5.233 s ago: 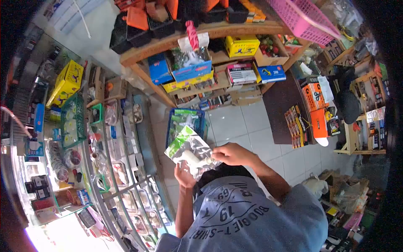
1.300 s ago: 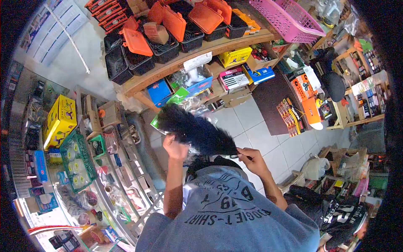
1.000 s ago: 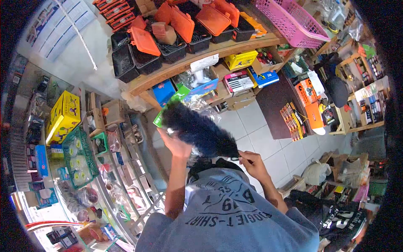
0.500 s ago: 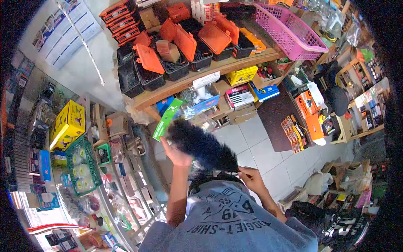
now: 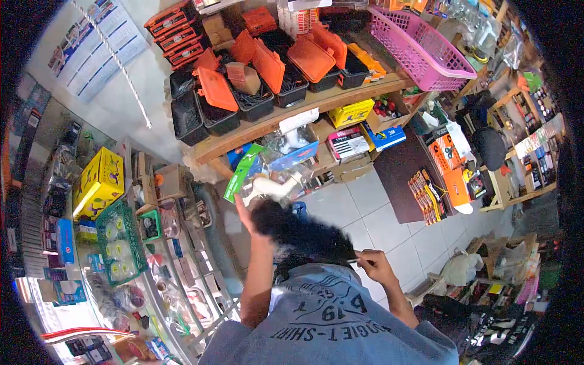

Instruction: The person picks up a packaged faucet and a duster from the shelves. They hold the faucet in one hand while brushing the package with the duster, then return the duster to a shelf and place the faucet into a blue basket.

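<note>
My left hand [image 5: 246, 218] supports a clear plastic packet with a green header card [image 5: 244, 172], its fingers partly hidden behind the packet and a black fluffy duster [image 5: 304, 231]. Inside the packet is a cream-coloured curved piece [image 5: 271, 187] whose kind I cannot make out. Closed around the thin handle end of the duster is my right hand [image 5: 377, 265]. The duster's dark fluff is smeared by motion and lies between both hands, in front of my chest, below the packet. Its far end overlaps the left palm.
Black bins with orange lids [image 5: 218, 90] line a wooden shelf [image 5: 274, 115] ahead. Beside them sits a pink basket [image 5: 426, 52]. Left stand a yellow box [image 5: 100, 182], a green basket [image 5: 121, 243] and glass shelving. White floor tiles [image 5: 383, 219] show between, with stocked racks at right.
The duster has shifted right and toward me, uncovering the cream piece in the packet. My right hand has moved slightly right and down; my left hand still supports the packet.
</note>
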Action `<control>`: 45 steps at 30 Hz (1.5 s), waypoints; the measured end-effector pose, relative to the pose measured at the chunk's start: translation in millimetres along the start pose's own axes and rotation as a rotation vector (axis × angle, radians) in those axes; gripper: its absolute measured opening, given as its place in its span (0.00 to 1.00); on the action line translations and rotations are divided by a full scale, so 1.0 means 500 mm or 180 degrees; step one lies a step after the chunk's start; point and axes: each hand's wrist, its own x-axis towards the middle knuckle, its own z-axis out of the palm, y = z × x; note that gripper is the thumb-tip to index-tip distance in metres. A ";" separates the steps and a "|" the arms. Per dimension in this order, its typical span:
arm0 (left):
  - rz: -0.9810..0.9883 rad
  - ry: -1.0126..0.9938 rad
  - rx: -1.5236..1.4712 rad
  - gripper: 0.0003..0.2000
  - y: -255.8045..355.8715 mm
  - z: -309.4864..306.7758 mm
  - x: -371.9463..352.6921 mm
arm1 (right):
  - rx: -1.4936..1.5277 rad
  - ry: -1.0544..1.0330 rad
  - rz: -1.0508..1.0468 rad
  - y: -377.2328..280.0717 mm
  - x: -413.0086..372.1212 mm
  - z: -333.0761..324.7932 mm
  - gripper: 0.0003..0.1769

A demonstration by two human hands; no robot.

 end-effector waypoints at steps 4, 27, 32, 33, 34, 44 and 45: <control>-0.0559 -0.0712 -0.0804 0.31 0.019 0.001 -0.011 | 0.0279 0.0268 0.0171 0.021 -0.009 -0.001 0.10; -0.0627 -0.0106 0.0693 0.46 -0.052 -0.012 -0.126 | 0.1980 0.0377 0.0720 -0.134 0.164 0.091 0.18; -0.0696 -0.0266 0.0808 0.51 -0.048 -0.012 -0.139 | 0.1955 0.0518 0.0768 -0.161 0.178 0.113 0.16; -0.0755 -0.0256 0.0804 0.50 -0.042 -0.010 -0.143 | 0.1846 0.0454 0.0656 -0.162 0.177 0.112 0.15; -0.0816 -0.0254 0.0800 0.50 -0.037 -0.010 -0.145 | 0.1738 0.0396 0.0537 -0.162 0.177 0.110 0.15; -0.0793 -0.0490 0.0728 0.49 -0.031 -0.002 -0.148 | 0.1600 0.0658 0.0200 -0.137 0.175 0.108 0.09; -0.0813 -0.0534 0.0722 0.48 -0.033 -0.004 -0.149 | 0.1637 0.0656 0.0219 -0.138 0.173 0.105 0.09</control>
